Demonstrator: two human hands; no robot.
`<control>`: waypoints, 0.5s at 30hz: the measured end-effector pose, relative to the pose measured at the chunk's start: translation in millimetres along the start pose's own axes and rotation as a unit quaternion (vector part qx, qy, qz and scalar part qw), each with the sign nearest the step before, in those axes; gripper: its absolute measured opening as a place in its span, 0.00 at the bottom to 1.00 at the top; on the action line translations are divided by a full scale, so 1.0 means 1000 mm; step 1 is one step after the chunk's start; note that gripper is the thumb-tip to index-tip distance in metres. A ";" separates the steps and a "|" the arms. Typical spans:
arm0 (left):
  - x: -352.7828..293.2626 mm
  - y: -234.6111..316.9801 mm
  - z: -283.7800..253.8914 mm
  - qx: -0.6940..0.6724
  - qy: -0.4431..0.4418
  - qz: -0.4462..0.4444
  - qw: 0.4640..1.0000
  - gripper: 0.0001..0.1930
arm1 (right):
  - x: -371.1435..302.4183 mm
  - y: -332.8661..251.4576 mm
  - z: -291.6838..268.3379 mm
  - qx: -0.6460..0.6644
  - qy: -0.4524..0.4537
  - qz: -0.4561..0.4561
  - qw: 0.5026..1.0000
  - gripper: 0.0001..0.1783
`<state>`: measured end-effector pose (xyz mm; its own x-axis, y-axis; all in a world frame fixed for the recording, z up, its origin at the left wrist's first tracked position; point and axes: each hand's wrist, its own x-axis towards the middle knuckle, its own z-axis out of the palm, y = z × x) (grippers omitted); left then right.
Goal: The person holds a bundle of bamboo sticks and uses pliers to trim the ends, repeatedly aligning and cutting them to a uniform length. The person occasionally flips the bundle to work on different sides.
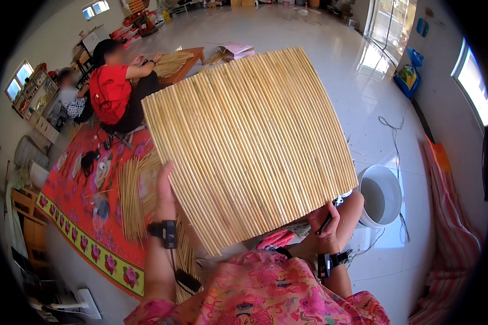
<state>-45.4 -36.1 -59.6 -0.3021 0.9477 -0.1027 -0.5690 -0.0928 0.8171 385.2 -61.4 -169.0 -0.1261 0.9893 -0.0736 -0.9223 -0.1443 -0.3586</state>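
Observation:
A squarish panel of straw-coloured reed stalks [249, 146], laid side by side in a tight row, is held up tilted in front of me. My left hand [166, 189] grips its left edge, with the fingers hidden behind it. At the lower right corner, my right hand [325, 219] is closed around a black-handled tool [324, 223]. Something metallic shows near that corner, but the panel hides most of it. Whether the right hand also bears the panel I cannot tell. Both wrists wear black strapped devices.
Loose stalks [131, 197] lie on a red floral mat [81, 187] at left. A white bucket [381, 195] stands by my right knee. Two people sit at far left, one in a red shirt [108, 92] with hands over stalks on a wooden table [192, 62]. A thin cord [397, 146] trails across the floor.

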 end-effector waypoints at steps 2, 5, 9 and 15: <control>-0.002 0.010 0.013 0.036 -0.012 -0.006 0.999 0.24 | -0.005 -0.001 -0.002 -0.019 -0.008 0.026 0.999 0.36; 0.002 0.022 0.015 0.067 -0.034 -0.017 0.997 0.26 | -0.010 0.003 -0.002 -0.013 0.004 0.051 0.999 0.37; 0.016 0.020 0.009 0.059 -0.044 -0.024 0.997 0.25 | -0.014 0.007 0.006 -0.011 0.024 0.030 0.999 0.37; 0.025 0.019 0.003 0.064 -0.062 -0.031 0.996 0.21 | -0.020 0.002 0.018 -0.047 0.022 0.027 0.998 0.37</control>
<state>-61.2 -13.1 -44.7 -0.1690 0.9814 -0.0914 -0.4790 -0.0007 0.8778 379.1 -81.5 -151.7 -0.1565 0.9785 -0.1346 -0.8762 -0.2004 -0.4383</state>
